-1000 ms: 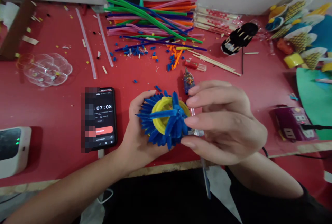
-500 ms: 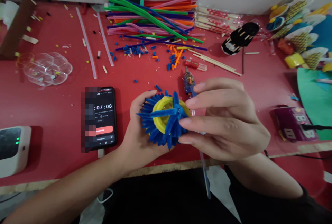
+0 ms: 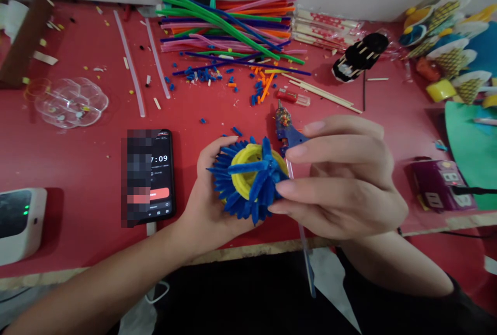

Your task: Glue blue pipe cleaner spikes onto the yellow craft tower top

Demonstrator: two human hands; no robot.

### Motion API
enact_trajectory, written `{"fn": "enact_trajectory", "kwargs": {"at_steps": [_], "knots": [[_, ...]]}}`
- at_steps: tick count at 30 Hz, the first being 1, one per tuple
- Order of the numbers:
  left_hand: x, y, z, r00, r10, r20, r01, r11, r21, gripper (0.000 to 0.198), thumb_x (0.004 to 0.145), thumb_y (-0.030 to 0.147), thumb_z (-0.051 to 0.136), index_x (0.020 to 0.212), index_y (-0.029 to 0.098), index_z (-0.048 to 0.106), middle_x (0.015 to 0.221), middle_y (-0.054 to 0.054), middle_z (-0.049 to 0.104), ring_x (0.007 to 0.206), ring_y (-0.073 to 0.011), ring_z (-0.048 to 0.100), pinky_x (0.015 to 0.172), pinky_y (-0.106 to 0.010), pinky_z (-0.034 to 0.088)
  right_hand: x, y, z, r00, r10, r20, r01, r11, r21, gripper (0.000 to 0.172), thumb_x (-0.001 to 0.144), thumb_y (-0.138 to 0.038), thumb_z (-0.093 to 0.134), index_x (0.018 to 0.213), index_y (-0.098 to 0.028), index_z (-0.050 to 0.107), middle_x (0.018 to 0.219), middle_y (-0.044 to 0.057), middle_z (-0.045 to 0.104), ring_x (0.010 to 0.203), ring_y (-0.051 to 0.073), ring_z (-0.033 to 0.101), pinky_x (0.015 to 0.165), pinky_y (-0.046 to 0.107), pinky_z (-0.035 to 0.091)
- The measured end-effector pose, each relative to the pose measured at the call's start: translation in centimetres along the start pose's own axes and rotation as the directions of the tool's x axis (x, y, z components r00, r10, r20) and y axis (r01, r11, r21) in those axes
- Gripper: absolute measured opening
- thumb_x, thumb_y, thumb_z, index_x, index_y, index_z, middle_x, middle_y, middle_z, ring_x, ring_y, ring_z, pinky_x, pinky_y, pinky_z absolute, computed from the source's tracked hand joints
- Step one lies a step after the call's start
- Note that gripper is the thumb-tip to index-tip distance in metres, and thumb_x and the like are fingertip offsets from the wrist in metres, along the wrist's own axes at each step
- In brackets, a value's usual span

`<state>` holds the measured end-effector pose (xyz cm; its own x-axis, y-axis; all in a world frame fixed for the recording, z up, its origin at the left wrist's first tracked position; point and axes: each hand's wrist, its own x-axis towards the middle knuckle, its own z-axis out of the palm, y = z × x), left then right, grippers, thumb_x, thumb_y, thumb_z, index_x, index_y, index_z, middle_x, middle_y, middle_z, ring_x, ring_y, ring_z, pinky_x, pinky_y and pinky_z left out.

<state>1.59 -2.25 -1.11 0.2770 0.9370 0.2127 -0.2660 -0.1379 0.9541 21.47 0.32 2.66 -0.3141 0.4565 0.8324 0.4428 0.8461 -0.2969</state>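
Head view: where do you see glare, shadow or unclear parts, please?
Head view: white highlights on the clear dish; a shadow to the right of the white device; mosaic blocks hiding part of the phone; the blue-and-yellow piece in the left hand reasonably clear.

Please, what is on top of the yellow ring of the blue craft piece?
Blue fuzzy strips lie across the yellow ring, meeting near its right side. The parts beneath them are covered and cannot be seen.
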Motion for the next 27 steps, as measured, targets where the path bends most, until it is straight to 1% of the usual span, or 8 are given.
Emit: {"fn": "enact_trajectory", "kwargs": {"at_steps": [5, 9, 12, 15, 17, 20, 24, 27], "knots": [[0.1, 0.1, 0.1, 0.999, 0.033, -0.003, -0.033, 0.997, 0.068, 0.094, 0.064, 0.009, 0.096, 0.140, 0.040, 0.051, 0.129, 0.002, 0.067, 0.111, -0.0213, 0.075, 0.095, -0.034, 0.067, -0.3, 0.1, 0.3, 0.999, -0.039, -0.034, 0.038, 0.999, -0.032, 0.011, 0.094, -0.029, 0.076, 0.104, -0.028, 0.080, 0.117, 0.000, 0.074, 0.109, 0.019, 0.069, 0.104, 0.039, 0.062], [0.2, 0.4, 0.0, 0.999, 0.045, 0.013, -0.047, 0.988, 0.146, 0.090, 0.068, 0.009, 0.093, 0.140, 0.040, 0.049, 0.129, 0.003, 0.065, 0.110, -0.0199, 0.074, 0.093, -0.034, 0.067, -0.3, 0.4, 0.0, 0.999, -0.044, 0.026, 0.046, 0.997, -0.069, 0.015, 0.098, -0.036, 0.072, 0.110, -0.031, 0.079, 0.122, -0.001, 0.073, 0.112, 0.018, 0.069, 0.105, 0.041, 0.062], [0.2, 0.3, -0.1, 0.998, 0.049, 0.025, -0.052, 0.988, 0.147, 0.089, 0.069, 0.007, 0.090, 0.140, 0.040, 0.048, 0.131, 0.003, 0.064, 0.112, -0.0190, 0.073, 0.096, -0.034, 0.066, -0.2, 0.6, -0.1, 0.997, -0.063, 0.044, 0.066, 0.996, -0.054, 0.016, 0.099, -0.035, 0.069, 0.108, -0.028, 0.080, 0.124, 0.000, 0.073, 0.112, 0.019, 0.070, 0.106, 0.040, 0.061], [0.1, 0.1, -0.1, 0.998, 0.049, 0.031, -0.052, 0.993, 0.105, 0.092, 0.066, 0.010, 0.094, 0.141, 0.040, 0.049, 0.137, 0.001, 0.062, 0.120, -0.0227, 0.070, 0.102, -0.037, 0.064, -0.1, 0.9, -0.1, 0.995, -0.097, 0.033, 0.098, 0.995, -0.034, 0.014, 0.098, -0.034, 0.071, 0.106, -0.026, 0.080, 0.123, 0.000, 0.073, 0.111, 0.018, 0.070, 0.108, 0.039, 0.059], [0.1, 0.0, -0.1, 0.999, 0.033, 0.042, -0.036, 0.997, 0.070, 0.094, 0.064, 0.012, 0.096, 0.141, 0.042, 0.050, 0.136, 0.001, 0.064, 0.119, -0.0245, 0.071, 0.100, -0.040, 0.065, -0.1, 1.0, 0.0, 0.993, -0.120, 0.011, 0.120, 0.992, -0.030, 0.014, 0.097, -0.036, 0.072, 0.104, -0.027, 0.080, 0.123, 0.000, 0.073, 0.112, 0.019, 0.069, 0.106, 0.041, 0.060], [0.1, 0.1, -0.1, 0.999, 0.012, 0.053, -0.015, 0.999, 0.049, 0.094, 0.064, 0.012, 0.097, 0.141, 0.044, 0.051, 0.130, 0.002, 0.068, 0.111, -0.0240, 0.074, 0.093, -0.041, 0.067, 0.0, 1.0, 0.1, 0.993, -0.115, 0.012, 0.115, 0.993, -0.039, 0.014, 0.098, -0.039, 0.070, 0.102, -0.029, 0.079, 0.123, -0.001, 0.073, 0.112, 0.020, 0.070, 0.105, 0.042, 0.061], [0.2, 0.0, -0.2, 0.996, 0.047, 0.070, -0.051, 0.997, 0.063, 0.096, 0.064, 0.014, 0.098, 0.143, 0.041, 0.049, 0.135, -0.001, 0.064, 0.118, -0.0255, 0.072, 0.098, -0.043, 0.066, 0.0, 0.8, -0.1, 0.994, -0.099, 0.039, 0.100, 0.995, -0.022, 0.017, 0.100, -0.040, 0.066, 0.100, -0.029, 0.078, 0.121, 0.000, 0.074, 0.110, 0.018, 0.070, 0.106, 0.039, 0.061], [0.1, -0.1, -0.2, 0.995, 0.060, 0.080, -0.065, 0.996, 0.064, 0.094, 0.067, 0.016, 0.096, 0.144, 0.040, 0.048, 0.136, -0.001, 0.063, 0.117, -0.0245, 0.073, 0.097, -0.040, 0.066, 0.0, 0.8, -0.1, 0.995, -0.079, 0.061, 0.080, 0.997, -0.013, 0.016, 0.100, -0.039, 0.066, 0.102, -0.029, 0.079, 0.121, 0.001, 0.075, 0.111, 0.019, 0.069, 0.107, 0.042, 0.061]]}}
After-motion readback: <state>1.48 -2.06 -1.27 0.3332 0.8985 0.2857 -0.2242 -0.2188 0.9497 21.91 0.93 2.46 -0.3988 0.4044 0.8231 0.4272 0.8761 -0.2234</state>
